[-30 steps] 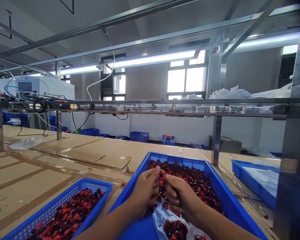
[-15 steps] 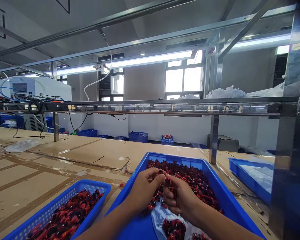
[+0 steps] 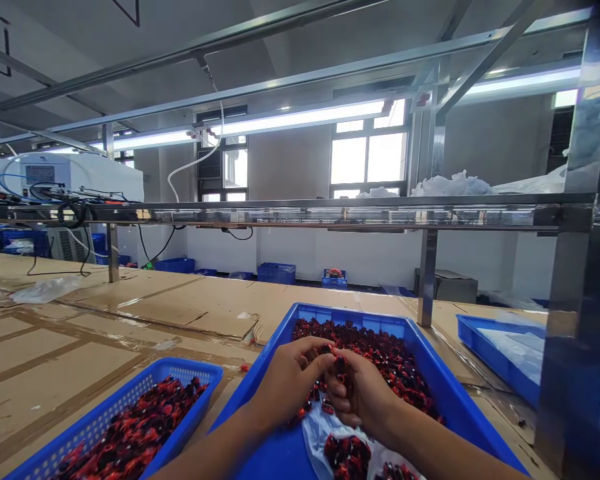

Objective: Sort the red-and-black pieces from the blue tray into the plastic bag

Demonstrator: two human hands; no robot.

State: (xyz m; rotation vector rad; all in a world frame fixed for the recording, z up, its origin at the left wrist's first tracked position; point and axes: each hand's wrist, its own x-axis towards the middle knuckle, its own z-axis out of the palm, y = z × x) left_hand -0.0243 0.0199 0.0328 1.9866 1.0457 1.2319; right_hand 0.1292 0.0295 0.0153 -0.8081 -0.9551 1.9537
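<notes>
My left hand (image 3: 293,373) and my right hand (image 3: 360,390) meet over a blue tray (image 3: 480,427), fingertips close together. Between the left thumb and fingers is a small black part with red (image 3: 325,349). My right hand pinches at the same spot, and its curled fingers hold another small black-and-red part (image 3: 341,365). What exactly these parts are is too small to tell. Many similar black-and-red pieces (image 3: 370,340) fill the far half of the tray. Nearer me, a white plastic bag (image 3: 316,437) lies in it with more pieces on top.
At the left stands a blue perforated basket (image 3: 207,393) heaped with red-and-black pieces. Another blue tray (image 3: 500,360) with plastic sheeting is at the right, behind a metal post (image 3: 565,347). A metal shelf (image 3: 300,215) crosses above the cardboard-covered table (image 3: 180,313).
Both hands stay over the tray in nearly the same pose. The fingertips and the small parts in them have shifted slightly to the right.
</notes>
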